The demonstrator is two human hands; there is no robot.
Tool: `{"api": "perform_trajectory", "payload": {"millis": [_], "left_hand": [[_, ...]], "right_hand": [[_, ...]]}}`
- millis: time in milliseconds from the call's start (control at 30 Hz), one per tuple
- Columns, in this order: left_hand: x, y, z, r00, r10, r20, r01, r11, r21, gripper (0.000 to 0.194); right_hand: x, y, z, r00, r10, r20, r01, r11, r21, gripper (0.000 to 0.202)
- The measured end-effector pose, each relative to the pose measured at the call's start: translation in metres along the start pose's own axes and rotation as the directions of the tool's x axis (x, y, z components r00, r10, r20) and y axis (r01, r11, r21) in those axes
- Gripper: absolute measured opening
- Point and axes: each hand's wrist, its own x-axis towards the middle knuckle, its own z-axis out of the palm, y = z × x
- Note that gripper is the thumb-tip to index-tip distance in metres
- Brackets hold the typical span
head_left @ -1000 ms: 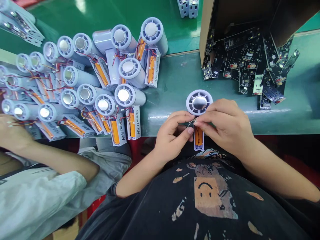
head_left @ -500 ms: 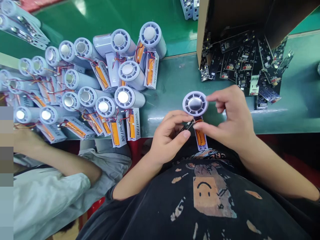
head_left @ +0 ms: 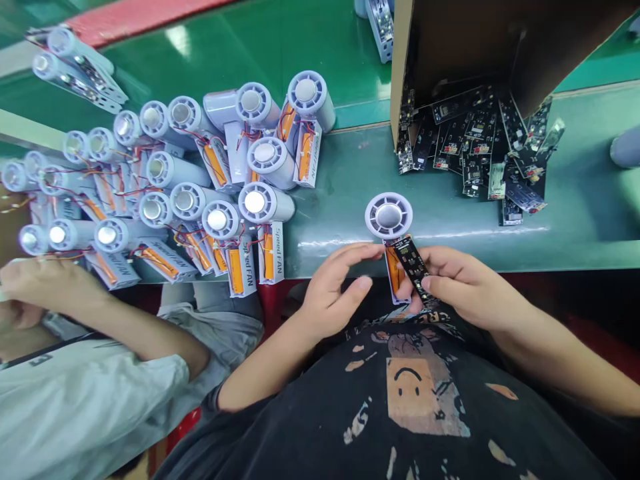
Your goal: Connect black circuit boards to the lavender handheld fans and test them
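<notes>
A small lavender handheld fan (head_left: 379,230) stands at the bench's front edge, its round silver-centred end up. Its open handle, which juts over the edge, shows an orange battery (head_left: 393,267). My right hand (head_left: 463,287) is closed on a narrow black circuit board (head_left: 413,263), gripping its lower part with the thumb on top. The board lies slantwise over the handle's right side; whether it touches is unclear. On the fan's left, my left hand (head_left: 333,290) is open, thumb and fingers apart. Its index fingertip is close to the handle, and contact cannot be made out.
Many similar fans (head_left: 267,200) with wires and orange batteries crowd the left bench. A cardboard box (head_left: 401,73) on its side spills black circuit boards (head_left: 475,133) at the right. A co-worker's arm (head_left: 135,327) is at the left. A grey cylinder (head_left: 627,147) stands far right.
The circuit board has passed from my left hand to my right and now slants over the handle. My left fingers have opened. My right hand has come down from the fan's round end.
</notes>
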Motion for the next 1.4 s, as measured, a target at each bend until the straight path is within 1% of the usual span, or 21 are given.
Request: {"api": "perform_trajectory", "payload": {"millis": [33, 67, 100, 167, 233, 300, 400, 433, 500, 600, 667, 733, 767, 867, 900, 967, 1067, 1167, 1267, 1400], "left_hand": [[0.005, -0.001, 0.001, 0.999, 0.04, 0.015, -0.041, 0.993, 0.11, 0.037], [0.01, -0.001, 0.004, 0.997, 0.075, 0.033, -0.081, 0.974, 0.211, 0.039], [0.015, -0.001, 0.006, 0.994, 0.104, 0.046, -0.113, 0.951, 0.288, 0.042], [0.023, 0.0, 0.013, 0.99, 0.133, 0.056, -0.144, 0.918, 0.369, 0.049], [0.029, 0.0, 0.017, 0.989, 0.134, 0.063, -0.148, 0.909, 0.39, 0.049], [0.033, -0.001, 0.018, 0.986, 0.142, 0.09, -0.166, 0.907, 0.388, 0.039], [0.036, -0.002, 0.012, 0.985, 0.134, 0.11, -0.166, 0.91, 0.379, 0.013], [0.037, -0.003, 0.009, 0.986, 0.128, 0.111, -0.161, 0.912, 0.378, 0.009], [0.036, -0.002, 0.001, 0.986, 0.128, 0.107, -0.16, 0.906, 0.391, 0.009], [0.034, -0.001, -0.008, 0.977, 0.187, 0.102, -0.213, 0.864, 0.456, 0.013], [0.031, -0.001, -0.011, 0.972, 0.218, 0.085, -0.23, 0.825, 0.516, 0.015], [0.029, -0.001, -0.012, 0.969, 0.235, 0.081, -0.239, 0.789, 0.567, 0.015], [0.028, 0.0, -0.011, 0.966, 0.242, 0.085, -0.245, 0.773, 0.585, 0.015], [0.027, 0.001, -0.008, 0.957, 0.275, 0.093, -0.274, 0.749, 0.603, 0.016], [0.027, 0.002, -0.008, 0.958, 0.275, 0.082, -0.268, 0.755, 0.599, 0.016], [0.028, 0.004, -0.008, 0.969, 0.243, 0.044, -0.225, 0.793, 0.566, 0.015], [0.028, 0.007, -0.011, 0.986, 0.167, 0.022, -0.157, 0.865, 0.476, 0.017], [0.028, 0.008, -0.012, 0.986, 0.159, 0.044, -0.162, 0.879, 0.448, 0.01], [0.031, 0.008, -0.009, 0.982, 0.188, 0.015, -0.168, 0.835, 0.524, 0.009], [0.035, 0.01, -0.001, 0.981, 0.185, -0.061, -0.09, 0.71, 0.698, 0.012]], "right_hand": [[-0.001, 0.002, 0.0, 1.0, -0.004, -0.01, 0.005, 0.996, 0.085, 0.013], [-0.002, 0.005, 0.0, 0.999, -0.015, -0.035, 0.019, 0.992, 0.128, 0.015], [-0.004, 0.007, 0.001, 0.997, -0.029, -0.065, 0.038, 0.991, 0.128, 0.017], [-0.006, 0.009, 0.004, 0.993, -0.067, -0.095, 0.07, 0.997, 0.033, 0.019], [-0.007, 0.01, 0.007, 0.994, -0.087, -0.073, 0.081, 0.993, -0.082, 0.022], [-0.006, 0.011, 0.009, 0.996, -0.084, -0.036, 0.08, 0.992, -0.097, 0.029], [-0.003, 0.013, 0.009, 1.0, -0.022, 0.022, 0.022, 0.999, 0.024, 0.029], [-0.001, 0.015, 0.008, 0.999, -0.006, 0.041, 0.003, 0.997, 0.071, 0.029], [0.002, 0.02, 0.007, 0.998, -0.005, 0.063, -0.006, 0.985, 0.17, 0.032], [0.005, 0.027, 0.006, 0.997, -0.023, 0.072, 0.0, 0.953, 0.303, 0.033], [0.007, 0.029, 0.005, 0.997, -0.024, 0.07, 0.0, 0.944, 0.331, 0.034], [0.008, 0.027, 0.004, 0.997, -0.021, 0.079, -0.002, 0.96, 0.279, 0.038], [0.009, 0.025, 0.004, 0.996, -0.019, 0.083, 0.0, 0.974, 0.225, 0.04], [0.011, 0.018, 0.003, 0.997, -0.029, 0.067, 0.029, 1.0, 0.003, 0.044], [0.011, 0.016, 0.004, 0.998, -0.042, 0.053, 0.045, 0.998, -0.052, 0.044], [0.012, 0.014, 0.004, 0.997, -0.067, 0.025, 0.069, 0.992, -0.103, 0.043], [0.012, 0.015, 0.004, 0.995, -0.097, -0.006, 0.096, 0.992, -0.085, 0.043], [0.012, 0.017, 0.003, 0.994, -0.107, -0.024, 0.106, 0.993, -0.056, 0.041], [0.013, 0.016, 0.004, 0.997, -0.048, -0.06, 0.048, 0.999, 0.006, 0.04], [0.017, 0.013, 0.006, 0.99, 0.046, -0.13, -0.042, 0.999, 0.034, 0.04]]}}
